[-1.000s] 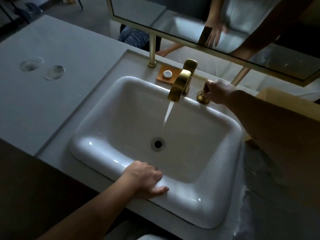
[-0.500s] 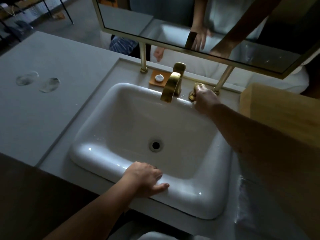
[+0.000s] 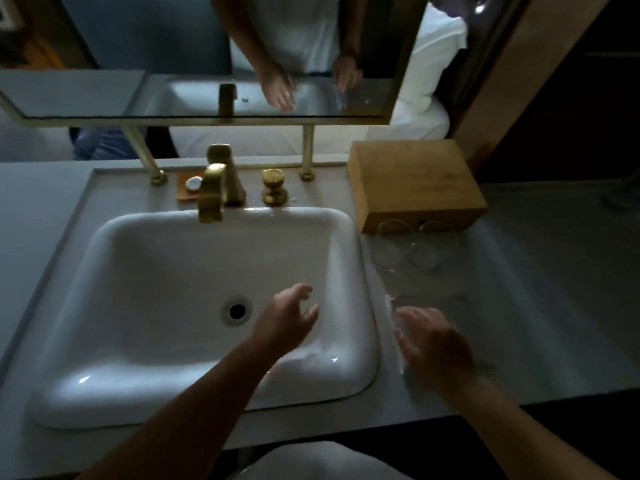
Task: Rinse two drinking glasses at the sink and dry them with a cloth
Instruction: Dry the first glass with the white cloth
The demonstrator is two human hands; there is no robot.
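The fingers [image 3: 412, 320] of the right hand [image 3: 434, 348] were spread and loosely bent, holding nothing, over the grey counter [image 3: 540, 306] just right of the sink [image 3: 194, 271]. The two drinking glasses [image 3: 412, 247] stood side by side beyond them, toward the back wall, against the front of a wooden box [image 3: 415, 181]; both appeared upright, though the dim light blurred their outlines. They lay straight ahead of the right fingertips, near but apart. The left hand [image 3: 284, 320] hung over the basin with fingers relaxed and empty, farther from the glasses and across the sink's right rim. So the right hand was the nearer one, and a short forward reach would likely meet the closer glass. No water ran from the brass faucet [image 3: 213, 192].
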